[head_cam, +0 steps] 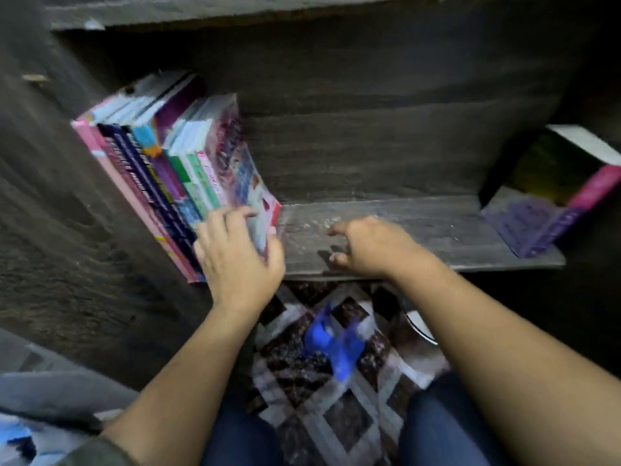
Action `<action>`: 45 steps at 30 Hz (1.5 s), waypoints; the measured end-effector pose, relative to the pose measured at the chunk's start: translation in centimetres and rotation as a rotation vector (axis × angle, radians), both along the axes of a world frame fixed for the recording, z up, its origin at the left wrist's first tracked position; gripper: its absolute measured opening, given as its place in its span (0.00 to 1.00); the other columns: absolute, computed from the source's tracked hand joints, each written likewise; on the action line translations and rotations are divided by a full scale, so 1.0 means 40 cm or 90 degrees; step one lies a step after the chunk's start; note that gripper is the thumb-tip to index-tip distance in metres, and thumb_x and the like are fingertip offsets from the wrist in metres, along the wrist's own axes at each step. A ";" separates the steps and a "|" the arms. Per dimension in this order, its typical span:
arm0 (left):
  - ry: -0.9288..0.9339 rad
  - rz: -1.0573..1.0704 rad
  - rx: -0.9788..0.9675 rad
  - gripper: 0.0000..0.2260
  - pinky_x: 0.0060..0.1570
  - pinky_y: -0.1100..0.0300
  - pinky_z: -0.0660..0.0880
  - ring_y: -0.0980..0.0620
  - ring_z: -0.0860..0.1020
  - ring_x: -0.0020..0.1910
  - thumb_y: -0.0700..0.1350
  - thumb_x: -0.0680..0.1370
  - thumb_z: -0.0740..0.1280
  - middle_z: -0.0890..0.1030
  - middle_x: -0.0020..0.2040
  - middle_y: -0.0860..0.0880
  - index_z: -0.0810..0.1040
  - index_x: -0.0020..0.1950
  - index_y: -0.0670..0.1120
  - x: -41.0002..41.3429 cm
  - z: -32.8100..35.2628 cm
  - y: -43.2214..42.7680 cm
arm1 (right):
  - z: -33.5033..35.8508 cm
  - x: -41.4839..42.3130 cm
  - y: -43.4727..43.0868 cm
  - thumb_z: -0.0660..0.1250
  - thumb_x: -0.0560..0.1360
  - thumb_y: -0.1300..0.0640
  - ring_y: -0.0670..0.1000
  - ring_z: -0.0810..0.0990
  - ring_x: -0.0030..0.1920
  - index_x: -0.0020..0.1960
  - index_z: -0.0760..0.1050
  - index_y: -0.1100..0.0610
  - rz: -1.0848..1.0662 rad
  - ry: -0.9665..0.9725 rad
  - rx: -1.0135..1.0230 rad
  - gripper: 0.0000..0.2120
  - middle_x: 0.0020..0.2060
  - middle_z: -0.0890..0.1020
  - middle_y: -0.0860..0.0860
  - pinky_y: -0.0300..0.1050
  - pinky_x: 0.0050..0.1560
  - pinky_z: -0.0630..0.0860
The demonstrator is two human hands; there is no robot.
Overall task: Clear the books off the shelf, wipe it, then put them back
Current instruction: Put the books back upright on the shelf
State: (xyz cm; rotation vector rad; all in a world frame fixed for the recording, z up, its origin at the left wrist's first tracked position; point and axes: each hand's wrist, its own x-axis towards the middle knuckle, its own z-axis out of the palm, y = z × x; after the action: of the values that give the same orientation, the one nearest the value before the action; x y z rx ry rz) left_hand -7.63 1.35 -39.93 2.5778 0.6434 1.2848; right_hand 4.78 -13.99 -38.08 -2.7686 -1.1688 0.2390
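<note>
- The books stand in a leaning row at about 10 o'clock on the dark shelf, spines towards the viewer, long axes tilting up and left.
- The left hand is nearer: its fingers curl over the outermost book, gripping its lower edge.
- The right hand hovers loose-fingered over the bare board, holding nothing.
- A lone book leans at 3 o'clock, well apart.
- Spine lettering is too blurred to read.
</note>
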 end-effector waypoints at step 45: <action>0.771 -0.600 0.894 0.15 0.59 0.51 0.72 0.48 0.77 0.59 0.35 0.81 0.55 0.78 0.60 0.50 0.75 0.63 0.44 0.301 -0.361 -1.261 | -0.942 -0.313 -1.178 0.64 0.78 0.51 0.68 0.34 0.74 0.70 0.19 0.50 -0.571 0.254 -0.243 0.51 0.68 0.25 0.61 0.63 0.73 0.41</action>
State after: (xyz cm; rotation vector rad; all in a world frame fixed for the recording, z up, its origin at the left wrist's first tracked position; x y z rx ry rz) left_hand 4.39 -49.11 -54.36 3.4426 -1.8757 -0.5533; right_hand -7.73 -61.10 -75.76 -3.0066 0.2645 0.9019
